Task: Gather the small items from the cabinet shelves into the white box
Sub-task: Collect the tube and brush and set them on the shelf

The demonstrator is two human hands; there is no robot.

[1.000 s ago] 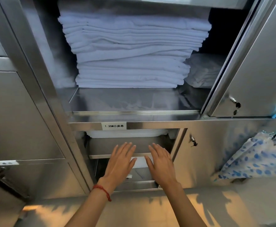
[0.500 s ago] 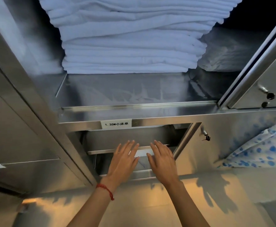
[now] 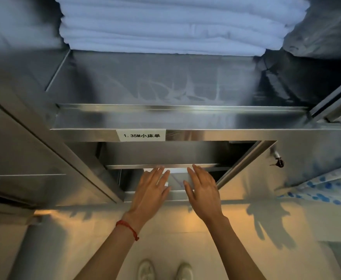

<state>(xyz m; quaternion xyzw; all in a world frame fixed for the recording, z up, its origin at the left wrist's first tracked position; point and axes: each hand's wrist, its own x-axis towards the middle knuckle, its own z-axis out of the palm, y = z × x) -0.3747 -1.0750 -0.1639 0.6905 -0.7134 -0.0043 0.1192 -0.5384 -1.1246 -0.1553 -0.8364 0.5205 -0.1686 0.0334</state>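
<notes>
Two hands are out in front of me at the lower compartment of the steel cabinet: the left hand and the right hand, both flat with fingers straight and holding nothing. Their fingertips reach just under the edge of the lower shelf, over something white lying in the gap between them. I take that to be the white box, though only a sliver shows and I cannot tell its shape or what is in it. No small items are visible from here. Above, a stack of folded sheets fills the upper shelf behind a paper label. I judge this to be the reach for the box. Next I would need to close both hands on its sides and draw it out level.
</notes>
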